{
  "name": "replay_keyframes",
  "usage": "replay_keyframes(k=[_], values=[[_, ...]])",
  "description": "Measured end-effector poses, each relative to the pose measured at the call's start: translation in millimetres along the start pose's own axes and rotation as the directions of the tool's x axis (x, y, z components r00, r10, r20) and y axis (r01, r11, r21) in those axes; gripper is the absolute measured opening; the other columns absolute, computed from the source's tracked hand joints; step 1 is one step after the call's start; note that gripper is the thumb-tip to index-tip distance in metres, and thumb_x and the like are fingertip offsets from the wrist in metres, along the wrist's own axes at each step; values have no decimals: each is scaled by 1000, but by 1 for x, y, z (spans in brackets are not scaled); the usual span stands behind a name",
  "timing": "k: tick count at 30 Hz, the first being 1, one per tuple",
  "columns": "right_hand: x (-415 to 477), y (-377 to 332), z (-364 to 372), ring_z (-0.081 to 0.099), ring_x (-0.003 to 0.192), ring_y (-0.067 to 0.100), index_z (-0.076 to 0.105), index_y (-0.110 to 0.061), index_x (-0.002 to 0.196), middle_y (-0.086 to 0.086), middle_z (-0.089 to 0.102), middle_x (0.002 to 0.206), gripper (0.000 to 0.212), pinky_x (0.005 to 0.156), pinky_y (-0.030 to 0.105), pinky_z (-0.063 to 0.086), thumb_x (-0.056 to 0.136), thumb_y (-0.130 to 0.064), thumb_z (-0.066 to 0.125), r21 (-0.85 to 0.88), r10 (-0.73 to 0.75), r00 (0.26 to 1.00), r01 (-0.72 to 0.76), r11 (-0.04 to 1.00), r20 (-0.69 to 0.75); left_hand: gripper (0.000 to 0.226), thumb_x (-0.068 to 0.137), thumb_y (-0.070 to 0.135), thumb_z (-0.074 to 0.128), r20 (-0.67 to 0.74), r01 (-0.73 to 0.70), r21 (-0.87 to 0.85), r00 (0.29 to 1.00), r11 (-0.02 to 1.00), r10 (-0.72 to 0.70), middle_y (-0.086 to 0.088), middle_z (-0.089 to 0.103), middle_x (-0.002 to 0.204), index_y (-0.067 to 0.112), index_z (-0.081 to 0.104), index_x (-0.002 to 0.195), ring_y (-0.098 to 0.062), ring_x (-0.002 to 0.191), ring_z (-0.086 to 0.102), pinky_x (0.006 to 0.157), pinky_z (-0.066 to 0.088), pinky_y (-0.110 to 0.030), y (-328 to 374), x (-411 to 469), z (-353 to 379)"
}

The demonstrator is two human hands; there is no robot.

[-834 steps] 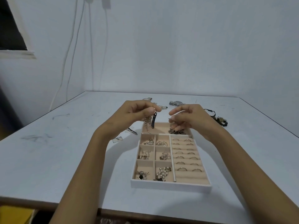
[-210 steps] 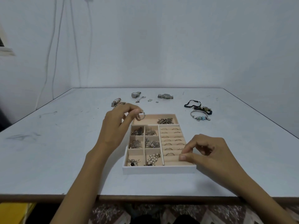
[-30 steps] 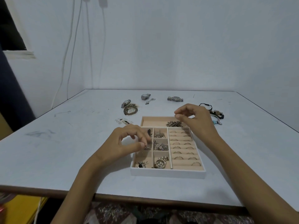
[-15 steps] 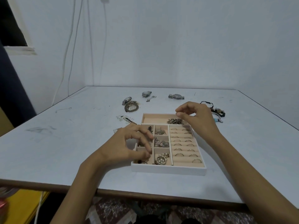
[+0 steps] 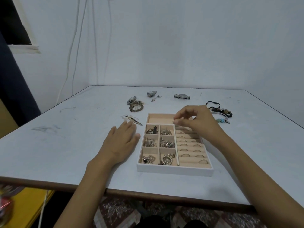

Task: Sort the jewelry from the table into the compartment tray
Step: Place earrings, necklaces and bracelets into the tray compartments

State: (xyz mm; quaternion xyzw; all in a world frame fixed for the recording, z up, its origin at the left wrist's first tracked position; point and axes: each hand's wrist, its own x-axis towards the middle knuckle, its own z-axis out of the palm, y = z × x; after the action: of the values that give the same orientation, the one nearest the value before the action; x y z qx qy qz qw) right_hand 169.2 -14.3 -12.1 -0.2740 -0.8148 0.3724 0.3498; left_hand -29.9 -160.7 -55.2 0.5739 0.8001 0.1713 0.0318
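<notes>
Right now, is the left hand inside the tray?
No, the left hand lies flat on the table, just beside the tray's left wall.

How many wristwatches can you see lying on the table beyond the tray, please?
3, all beyond the tray: left watch by the coiled chain, middle watch, right watch. The right hand could hide another.
</notes>
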Motion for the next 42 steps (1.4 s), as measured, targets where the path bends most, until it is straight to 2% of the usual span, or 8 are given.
replay_keyframes(k=[3,7,14,22,26,31,36,42], values=[[-3,-4,2,50,61,4,75,-15,80,-22,63,58,8,62,12,40,74,-12,80,23,0,997,-2,1000,75,49,104,34,20,33,10,61,999,998,-12,6,13,160,17,22,150,-9,147,5,118,1,-33,3,-1,-1],[-7,-13,10,53,65,8,75,-14,80,-11,68,67,7,67,17,44,75,-12,79,65,-64,982,53,996,180,49,104,34,19,50,16,74,999,997,-20,5,12,160,18,20,150,-10,148,5,119,2,-33,1,0,0],[-13,-22,33,53,55,-4,75,-7,82,-12,64,62,7,56,6,37,76,-5,77,58,-153,934,142,988,322,51,103,36,20,46,26,76,999,997,-29,5,11,160,19,19,151,-10,148,4,119,2,-34,1,2,1],[-12,-21,41,66,74,6,76,-15,84,-10,73,77,10,72,30,53,79,-7,73,-56,-212,919,243,968,332,51,103,37,21,44,33,76,998,997,-36,5,11,160,19,18,152,-9,148,5,119,2,-34,1,2,1],[-12,-21,36,50,58,-1,76,-15,84,-22,63,62,9,58,16,40,81,-8,72,-36,-182,943,200,979,278,51,103,36,20,48,30,73,998,997,-34,5,11,160,19,18,152,-9,148,4,119,2,-34,0,1,1],[-4,-18,18,53,56,-8,74,-17,92,-15,65,79,11,55,7,38,87,-11,67,-83,-169,981,176,981,91,52,103,36,20,46,26,61,999,998,-29,5,11,160,18,17,152,-10,148,4,120,2,-33,1,1,1],[9,4,-13,58,95,4,70,-20,106,-22,60,98,18,84,26,46,91,-18,60,-168,-20,991,-2,986,-130,52,103,36,19,53,29,77,998,997,-33,5,10,160,18,16,152,-10,148,4,120,1,-33,1,1,1],[23,53,-28,57,112,14,68,-13,111,0,66,116,27,99,29,41,95,-8,48,-181,211,972,-228,957,-108,51,103,35,20,60,17,83,998,996,-22,6,11,160,18,18,152,-9,147,5,119,2,-33,1,3,0]])
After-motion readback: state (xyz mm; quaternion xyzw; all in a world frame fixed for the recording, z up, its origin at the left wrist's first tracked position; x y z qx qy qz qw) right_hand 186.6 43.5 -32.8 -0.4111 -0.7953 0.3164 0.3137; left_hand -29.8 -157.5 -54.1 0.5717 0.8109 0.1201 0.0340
